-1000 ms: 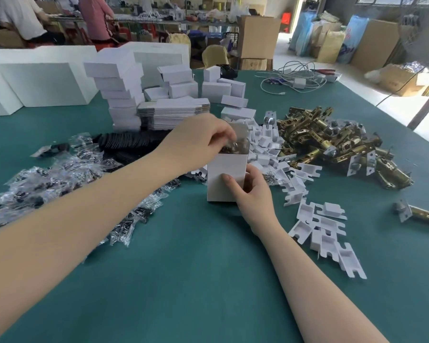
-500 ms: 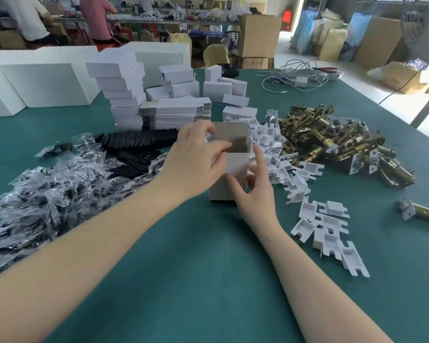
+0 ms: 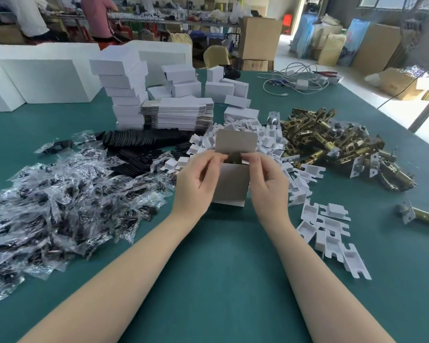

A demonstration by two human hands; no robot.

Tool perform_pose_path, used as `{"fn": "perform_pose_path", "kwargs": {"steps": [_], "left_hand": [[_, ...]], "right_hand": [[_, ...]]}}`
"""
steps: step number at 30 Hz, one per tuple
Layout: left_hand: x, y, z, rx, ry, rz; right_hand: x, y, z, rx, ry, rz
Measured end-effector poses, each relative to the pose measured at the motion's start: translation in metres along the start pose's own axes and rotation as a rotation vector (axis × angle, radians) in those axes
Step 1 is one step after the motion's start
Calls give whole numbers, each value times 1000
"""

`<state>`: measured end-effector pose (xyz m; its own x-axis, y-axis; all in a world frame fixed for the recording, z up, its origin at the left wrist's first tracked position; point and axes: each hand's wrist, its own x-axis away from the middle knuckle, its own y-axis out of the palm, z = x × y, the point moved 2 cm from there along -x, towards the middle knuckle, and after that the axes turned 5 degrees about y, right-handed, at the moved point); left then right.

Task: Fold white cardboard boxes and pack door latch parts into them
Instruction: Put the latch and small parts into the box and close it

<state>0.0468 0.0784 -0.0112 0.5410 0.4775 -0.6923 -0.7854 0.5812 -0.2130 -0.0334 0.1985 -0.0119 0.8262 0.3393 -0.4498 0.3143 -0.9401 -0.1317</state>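
A small white cardboard box (image 3: 230, 185) stands upright on the green table (image 3: 221, 280) in the middle, its top lid flap (image 3: 235, 141) raised. Brass shows inside its open mouth. My left hand (image 3: 196, 180) grips the box's left side, fingers curled over the left top flap. My right hand (image 3: 266, 181) holds the right side, thumb and fingers pinching the right top flap. A heap of brass door latches (image 3: 332, 142) lies to the right. White plastic inserts (image 3: 330, 231) are scattered around the box.
Clear bags of dark small parts (image 3: 60, 194) cover the left. Black plates (image 3: 144, 142) lie behind them. Stacked folded boxes (image 3: 124, 92) and flat box blanks (image 3: 181, 112) stand at the back. One loose latch (image 3: 424, 216) lies far right. Cables (image 3: 297, 80) at the far end.
My left hand came off the box's mouth and dropped to its left side. My right hand rose from the box's front to the right top flap. The lid flap now stands up.
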Motion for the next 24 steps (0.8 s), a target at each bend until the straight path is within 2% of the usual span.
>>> {"fn": "perform_pose_path", "kwargs": {"steps": [4,7,13,16,19,21,24], "left_hand": [[-5,1,2,90,-87,33],[-6,3,5,147,-100,18],[-15,0,3,-66,76,-159],[-16,-1,0,-69,29,-207],[-8,1,3,232,-105,-61],[-6,0,4,358,-156,-19],[-9,-1,4,268,-92,-113]], "right_hand": [[-8,-2,-4,-235,149,-18],[-13,-3,-9,-263,160,-77],[-16,-3,-10,-235,190,-75],[-15,-2,-11,-225,133,-70],[-14,-3,-11,-178,53,-68],[-14,-7,-10,-126,-7,-78],[-13,-13,-6,-31,-90,-122]]}}
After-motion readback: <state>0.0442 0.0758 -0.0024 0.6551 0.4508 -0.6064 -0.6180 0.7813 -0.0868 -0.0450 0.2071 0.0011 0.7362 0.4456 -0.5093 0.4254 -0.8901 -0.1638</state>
